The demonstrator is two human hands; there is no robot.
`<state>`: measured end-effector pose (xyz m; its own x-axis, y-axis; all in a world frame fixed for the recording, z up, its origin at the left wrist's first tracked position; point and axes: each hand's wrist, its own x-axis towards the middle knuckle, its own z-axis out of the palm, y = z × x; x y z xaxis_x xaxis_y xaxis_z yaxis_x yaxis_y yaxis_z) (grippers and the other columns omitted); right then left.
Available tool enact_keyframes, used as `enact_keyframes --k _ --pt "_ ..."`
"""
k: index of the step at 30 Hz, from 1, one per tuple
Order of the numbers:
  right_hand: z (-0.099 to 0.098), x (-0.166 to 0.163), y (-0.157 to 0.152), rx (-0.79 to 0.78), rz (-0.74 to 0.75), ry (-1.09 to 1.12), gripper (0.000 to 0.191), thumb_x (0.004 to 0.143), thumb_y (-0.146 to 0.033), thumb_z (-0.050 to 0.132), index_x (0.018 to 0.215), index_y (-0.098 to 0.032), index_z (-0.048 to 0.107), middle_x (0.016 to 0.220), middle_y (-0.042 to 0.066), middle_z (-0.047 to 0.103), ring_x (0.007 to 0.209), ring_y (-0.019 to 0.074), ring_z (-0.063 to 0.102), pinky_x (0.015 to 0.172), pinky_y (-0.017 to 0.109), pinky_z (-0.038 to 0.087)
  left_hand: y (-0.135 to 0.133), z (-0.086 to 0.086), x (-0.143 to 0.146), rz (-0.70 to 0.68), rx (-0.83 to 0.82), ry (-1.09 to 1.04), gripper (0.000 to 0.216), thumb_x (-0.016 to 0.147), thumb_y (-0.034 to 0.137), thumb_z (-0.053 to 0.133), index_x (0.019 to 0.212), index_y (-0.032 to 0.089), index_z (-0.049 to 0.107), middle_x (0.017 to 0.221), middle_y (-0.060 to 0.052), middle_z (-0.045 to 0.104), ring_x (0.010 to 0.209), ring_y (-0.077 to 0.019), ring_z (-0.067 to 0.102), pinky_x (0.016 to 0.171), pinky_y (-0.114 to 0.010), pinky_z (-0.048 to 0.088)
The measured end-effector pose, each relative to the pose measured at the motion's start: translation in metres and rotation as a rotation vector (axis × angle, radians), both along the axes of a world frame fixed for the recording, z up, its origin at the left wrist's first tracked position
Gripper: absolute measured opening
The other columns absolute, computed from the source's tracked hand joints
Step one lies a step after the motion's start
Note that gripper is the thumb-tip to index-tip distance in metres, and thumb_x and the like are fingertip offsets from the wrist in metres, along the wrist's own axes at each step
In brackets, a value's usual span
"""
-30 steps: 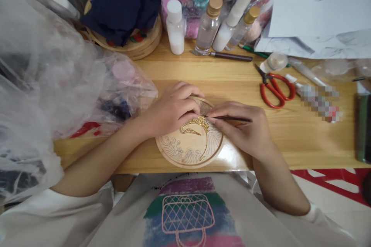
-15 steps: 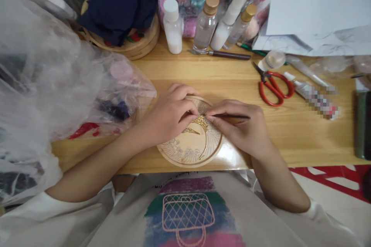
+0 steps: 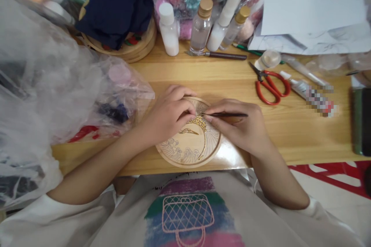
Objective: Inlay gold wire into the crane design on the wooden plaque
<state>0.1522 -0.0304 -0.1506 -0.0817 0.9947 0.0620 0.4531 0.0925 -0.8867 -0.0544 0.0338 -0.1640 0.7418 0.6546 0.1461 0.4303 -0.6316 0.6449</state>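
Observation:
A round wooden plate (image 3: 185, 154) lies at the table's front edge, with fine wave and ray lines drawn on it. Gold wire (image 3: 198, 124) forms scale-like loops, a beak-like shape and a long curved line on its face. My left hand (image 3: 174, 114) rests over the plate's upper left, thumb and forefinger pinched beside the gold loops; what lies between those fingertips is too small to make out. My right hand (image 3: 239, 123) is closed around a thin dark tool (image 3: 228, 115), its tip at the gold work close to my left fingertips.
Red-handled scissors (image 3: 272, 85) and a glue tube (image 3: 310, 94) lie to the right. Several bottles (image 3: 200, 27) and a dark-handled craft knife (image 3: 226, 55) stand or lie behind. Plastic bags (image 3: 72, 85) crowd the left; papers (image 3: 313, 15) lie at the back right.
Both hands keep nearly the same position over the plate, with only tiny shifts at the fingertips. The view has tilted slightly, moving the background objects a little leftward.

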Motion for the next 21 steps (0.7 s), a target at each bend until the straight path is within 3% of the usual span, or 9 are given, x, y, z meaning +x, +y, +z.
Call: enact_keyframes --k 7,11,15,21 --pt "0.003 0.003 0.002 0.080 -0.078 0.030 0.002 0.080 -0.023 0.073 0.081 -0.021 0.074 0.080 0.001 0.075 0.071 0.0145 0.068 0.064 0.028 0.055 0.002 -0.001 0.000 -0.005 0.001 -0.009 0.007 0.089 0.018 0.064 0.083 0.018 0.066 0.118 -0.007 0.063 0.114 -0.0238 0.056 0.099 -0.043 0.049" --pt "-0.001 0.005 0.003 0.106 -0.149 -0.037 0.008 0.084 -0.026 0.069 0.089 -0.021 0.073 0.086 0.003 0.076 0.073 0.0156 0.069 0.065 0.029 0.056 0.002 -0.001 -0.001 0.003 -0.018 -0.004 0.007 0.089 0.018 0.063 0.083 0.019 0.066 0.118 -0.006 0.062 0.114 -0.0231 0.056 0.100 -0.044 0.048" --pt "-0.006 0.011 0.006 0.183 -0.126 -0.250 0.018 0.090 -0.022 0.058 0.101 -0.020 0.072 0.098 0.007 0.076 0.086 0.0198 0.070 0.075 0.033 0.056 0.002 -0.001 -0.001 0.007 -0.034 -0.011 0.008 0.090 0.018 0.062 0.082 0.019 0.066 0.117 -0.006 0.062 0.114 -0.0224 0.056 0.101 -0.044 0.046" --pt "-0.005 0.017 0.009 0.154 -0.078 -0.591 0.027 0.089 -0.019 0.055 0.110 -0.018 0.072 0.095 0.010 0.075 0.081 0.0226 0.068 0.066 0.032 0.050 0.002 -0.002 -0.001 0.008 -0.019 -0.012 0.009 0.088 0.016 0.063 0.080 0.018 0.066 0.116 -0.006 0.062 0.113 -0.0224 0.056 0.101 -0.045 0.046"
